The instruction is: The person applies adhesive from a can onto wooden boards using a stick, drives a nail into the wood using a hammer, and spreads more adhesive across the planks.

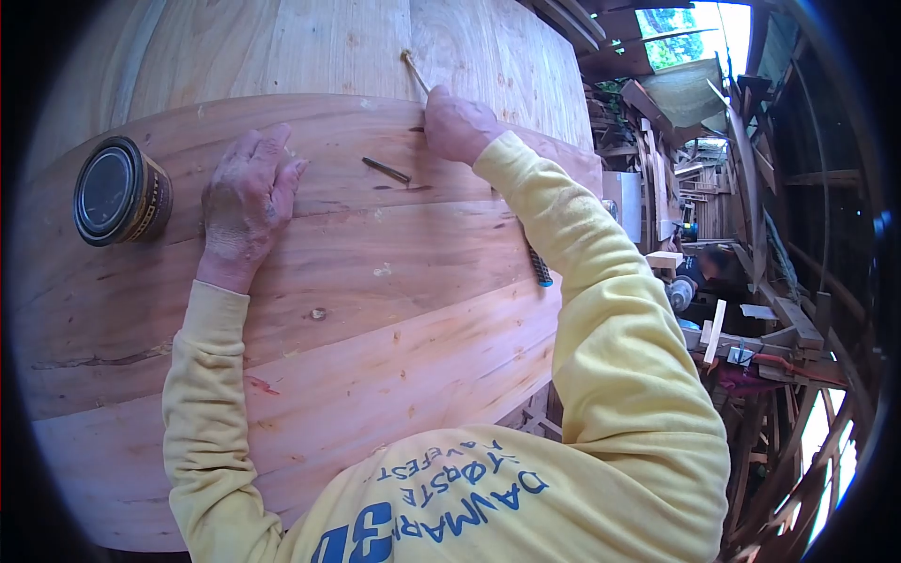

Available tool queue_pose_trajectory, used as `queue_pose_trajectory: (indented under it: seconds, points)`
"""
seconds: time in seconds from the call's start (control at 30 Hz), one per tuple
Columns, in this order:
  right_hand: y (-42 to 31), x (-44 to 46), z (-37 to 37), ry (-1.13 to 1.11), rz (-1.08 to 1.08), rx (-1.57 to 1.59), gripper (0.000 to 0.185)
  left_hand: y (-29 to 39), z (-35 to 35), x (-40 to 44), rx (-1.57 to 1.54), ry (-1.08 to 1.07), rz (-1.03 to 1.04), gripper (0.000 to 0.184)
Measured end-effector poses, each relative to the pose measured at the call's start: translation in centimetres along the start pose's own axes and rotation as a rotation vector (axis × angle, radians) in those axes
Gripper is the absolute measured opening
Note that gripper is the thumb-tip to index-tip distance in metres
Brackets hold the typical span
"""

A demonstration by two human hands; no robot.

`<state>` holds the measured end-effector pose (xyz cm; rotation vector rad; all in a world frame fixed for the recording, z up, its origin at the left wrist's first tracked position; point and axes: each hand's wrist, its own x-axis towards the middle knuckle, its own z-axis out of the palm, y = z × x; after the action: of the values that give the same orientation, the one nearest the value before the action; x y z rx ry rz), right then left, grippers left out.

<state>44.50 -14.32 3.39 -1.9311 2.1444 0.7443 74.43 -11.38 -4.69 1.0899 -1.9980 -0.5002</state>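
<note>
My left hand (246, 192) lies on a curved-edged wooden panel (347, 244), its fingers stretched out on the surface and nothing seen in them. Left of it a round lidded tin (122, 192) stands on the panel. My right hand (460, 127) is closed around a thin light stick (414, 71) with a yellowish-brown tip. That tip points away from me, over the paler boards (310, 47) beyond the panel's curved edge. Between my hands lies a slim dark metal piece (387, 170), too small to name.
Under my right forearm is a dark textured tool handle (538, 266) with a blue end. To the right, timber scraps (718, 328) and leaning planks (657, 178) fill the workshop. Another person (699, 267) is partly visible among them.
</note>
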Motion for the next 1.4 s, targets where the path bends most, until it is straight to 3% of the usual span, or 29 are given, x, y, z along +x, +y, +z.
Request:
queue_pose_trajectory:
  seconds: [0.57, 0.67, 0.87, 1.4]
  points:
    - [-0.2, -1.5, -1.2, -0.104, 0.027, 0.063, 0.031, -0.3, -0.2, -0.3, -0.003, 0.020, 0.011, 0.037]
    - [0.7, -1.6, -1.6, 0.013, 0.083, 0.128, 0.033, -0.2, 0.1, -0.1, 0.000, 0.017, 0.007, 0.037]
    - [0.6, 1.2, 0.0, 0.043, 0.075, 0.209, 0.034, -0.3, 0.1, 0.0, 0.005, 0.006, 0.000, 0.037]
    - [-0.5, -0.1, -1.8, -0.009, 0.003, 0.039, 0.034, 0.0, 0.1, 0.0, -0.020, -0.002, -0.012, 0.036]
